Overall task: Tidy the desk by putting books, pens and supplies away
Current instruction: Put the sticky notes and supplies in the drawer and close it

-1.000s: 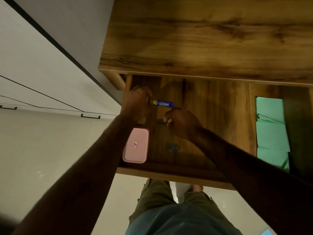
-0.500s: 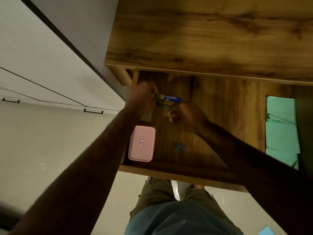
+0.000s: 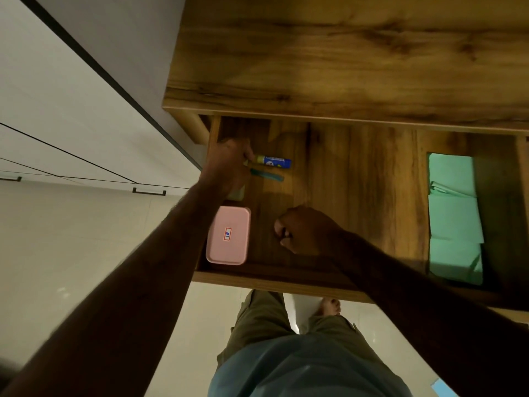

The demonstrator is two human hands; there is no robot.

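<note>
Below the brown wooden desktop (image 3: pixel 343 53), the open wooden drawer (image 3: pixel 372 196) fills the middle of my head view. At its far left end, the left hand (image 3: pixel 229 164) has its fingers curled over the near end of a slim teal pen (image 3: pixel 267 175). Its thumb touches the yellow cap of a short blue-and-yellow marker (image 3: pixel 273 161). Pen and marker lie side by side on the drawer floor, pointing right. A small pale block (image 3: pixel 239 193) peeks out from under that hand; I cannot make out what it is.

The right hand (image 3: pixel 306 232) sits near the drawer's front edge with its fingers drawn in tight. Something dark shows between the fingertips, but I cannot tell whether it holds a thing or only shadow. Just left of it, a pink rectangular plastic box (image 3: pixel 229 236) with a red-and-white label lies flat in the front left corner. A stack of pale green papers (image 3: pixel 452 219) fills the compartment at the right.
</note>
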